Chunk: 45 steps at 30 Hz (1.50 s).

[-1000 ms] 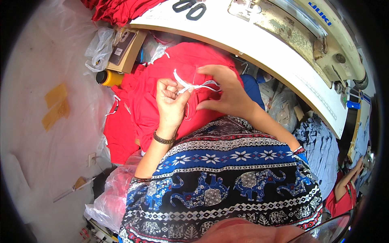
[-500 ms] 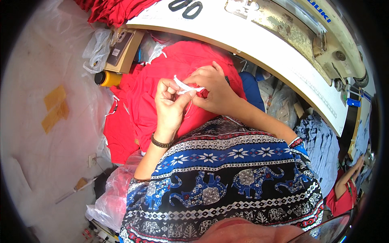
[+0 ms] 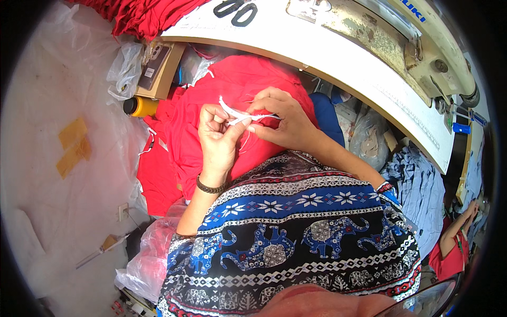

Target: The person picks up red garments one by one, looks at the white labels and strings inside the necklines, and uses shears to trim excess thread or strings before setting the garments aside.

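My left hand point(image 3: 217, 138) pinches a narrow white strip point(image 3: 231, 111) between thumb and fingers, one end curling up past the fingertips. From the other side my right hand point(image 3: 289, 124) has thumb and fingers closed on the strip's far end, which sticks out thinly between them. A loose pale thread hangs below my left thumb. Both hands are above a big heap of red cloth point(image 3: 237, 79) in front of me. Whether the strip is sewn to anything is hidden by the fingers.
A white sewing table point(image 3: 253, 36) with an industrial sewing machine point(image 3: 369, 39) curves across the far right. Left of the heap are a cardboard box point(image 3: 170, 71) and a yellow container point(image 3: 143, 106). Blue-grey cloth point(image 3: 414, 190) is piled at right. Another person's arm point(image 3: 454, 232) shows beyond it.
My right hand has shifted its grip and opened out from a curled hold. The red bit of cloth beside its fingers is out of sight, and more of the white strip shows between my hands.
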Each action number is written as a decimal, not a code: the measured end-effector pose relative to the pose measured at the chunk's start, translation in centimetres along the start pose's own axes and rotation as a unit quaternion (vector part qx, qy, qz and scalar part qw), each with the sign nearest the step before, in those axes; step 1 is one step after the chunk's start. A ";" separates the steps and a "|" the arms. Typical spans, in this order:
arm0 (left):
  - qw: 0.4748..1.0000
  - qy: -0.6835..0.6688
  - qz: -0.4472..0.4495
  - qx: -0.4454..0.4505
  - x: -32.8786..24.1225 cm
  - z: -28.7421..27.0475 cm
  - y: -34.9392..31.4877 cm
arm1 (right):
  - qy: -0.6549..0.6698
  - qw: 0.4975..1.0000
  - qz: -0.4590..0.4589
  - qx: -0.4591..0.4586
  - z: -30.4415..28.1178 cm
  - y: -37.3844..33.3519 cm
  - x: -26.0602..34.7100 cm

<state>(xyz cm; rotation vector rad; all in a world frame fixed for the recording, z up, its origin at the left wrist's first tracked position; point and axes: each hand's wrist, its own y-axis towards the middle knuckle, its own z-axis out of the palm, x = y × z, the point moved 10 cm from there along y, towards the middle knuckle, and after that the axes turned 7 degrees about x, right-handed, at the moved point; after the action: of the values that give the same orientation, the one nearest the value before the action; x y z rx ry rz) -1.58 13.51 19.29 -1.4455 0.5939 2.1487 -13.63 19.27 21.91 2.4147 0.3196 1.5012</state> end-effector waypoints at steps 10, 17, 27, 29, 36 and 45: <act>1.000 -0.011 -0.010 0.000 0.6 -0.4 0.3 | 0.226 0.969 0.097 0.023 0.8 -0.9 -3.4; 1.000 0.001 0.002 0.006 0.5 -0.6 1.1 | 0.093 0.993 0.077 0.000 0.1 -0.5 -1.2; 0.998 -0.011 -0.061 0.030 1.9 0.8 0.7 | -0.118 0.992 0.040 -0.012 1.4 -0.8 -0.6; 0.998 -0.021 -0.053 0.020 1.7 0.5 0.8 | -0.095 0.993 0.070 0.003 1.1 -1.1 -1.0; 0.996 -0.055 -0.055 0.037 2.5 -0.2 0.7 | 0.281 0.943 0.175 0.022 1.7 -1.8 -3.5; 0.995 -0.002 -0.071 0.072 3.0 0.4 1.2 | 0.369 0.898 0.241 -0.004 2.5 -3.0 -6.3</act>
<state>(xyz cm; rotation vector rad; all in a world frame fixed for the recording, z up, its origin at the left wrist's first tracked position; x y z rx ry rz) -3.58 13.29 16.74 -1.3631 0.6123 1.9576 -14.23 19.72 14.47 1.8807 -0.1695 2.6037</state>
